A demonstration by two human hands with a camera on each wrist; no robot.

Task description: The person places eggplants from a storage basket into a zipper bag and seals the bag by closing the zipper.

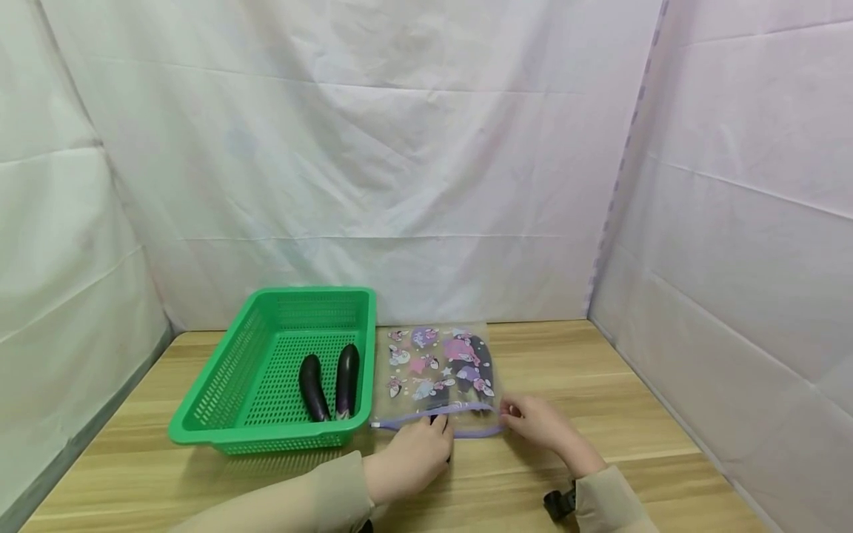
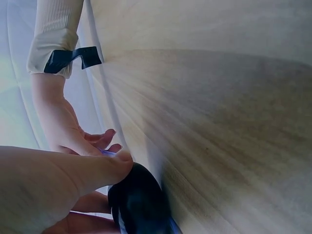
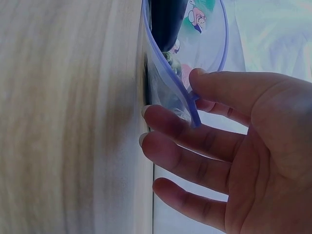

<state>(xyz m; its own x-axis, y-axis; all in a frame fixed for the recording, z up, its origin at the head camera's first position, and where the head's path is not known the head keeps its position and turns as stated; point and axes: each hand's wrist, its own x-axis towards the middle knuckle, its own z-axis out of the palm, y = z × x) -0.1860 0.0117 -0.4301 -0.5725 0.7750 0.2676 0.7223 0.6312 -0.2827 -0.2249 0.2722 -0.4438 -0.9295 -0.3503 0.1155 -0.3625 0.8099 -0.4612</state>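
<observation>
A clear zip bag with pink and purple prints lies flat, its purple-edged mouth toward the person. Dark eggplant shapes show through its right side. At the mouth, my left hand grips a dark eggplant, which reaches partly under the film. The left wrist view shows that eggplant between thumb and fingers of the left hand. My right hand pinches the bag's right corner. Up close, the right hand has thumb and index finger at the purple edge, other fingers loosely extended; an eggplant shows inside.
Left of the bag stands a green basket with two eggplants, one beside the other. White cloth hangs behind and at both sides of the wooden table. A black strap mount sits at the right wrist.
</observation>
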